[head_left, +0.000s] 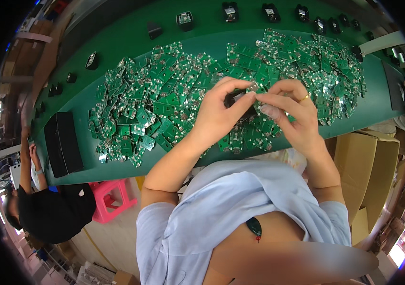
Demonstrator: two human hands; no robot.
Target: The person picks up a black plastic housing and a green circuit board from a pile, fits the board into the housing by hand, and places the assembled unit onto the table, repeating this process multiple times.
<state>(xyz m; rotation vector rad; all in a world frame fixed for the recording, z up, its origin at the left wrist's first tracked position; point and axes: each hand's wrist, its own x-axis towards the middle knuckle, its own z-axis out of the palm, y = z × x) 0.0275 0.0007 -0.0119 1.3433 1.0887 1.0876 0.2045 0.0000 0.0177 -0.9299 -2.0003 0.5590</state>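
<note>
My left hand (219,111) and my right hand (295,111) meet over the middle of a wide heap of green circuit boards (164,83). Thumb and forefinger of the left hand close on a small greyish piece (253,87), too small to name. The right fingertips pinch close beside it, and what they grip is hidden. A dark, black-looking thing (247,113) shows partly below the fingers; whether a hand touches it I cannot tell. Something translucent (270,111) covers a right fingertip. More boards (330,71) spread to the right.
Black housings (230,12) stand spaced along the green belt (121,40) beyond the table. A black box (63,142) sits at the table's left end. On the left, a person in black (55,213) works near a pink stool (112,199). Cardboard boxes (366,166) stand at right.
</note>
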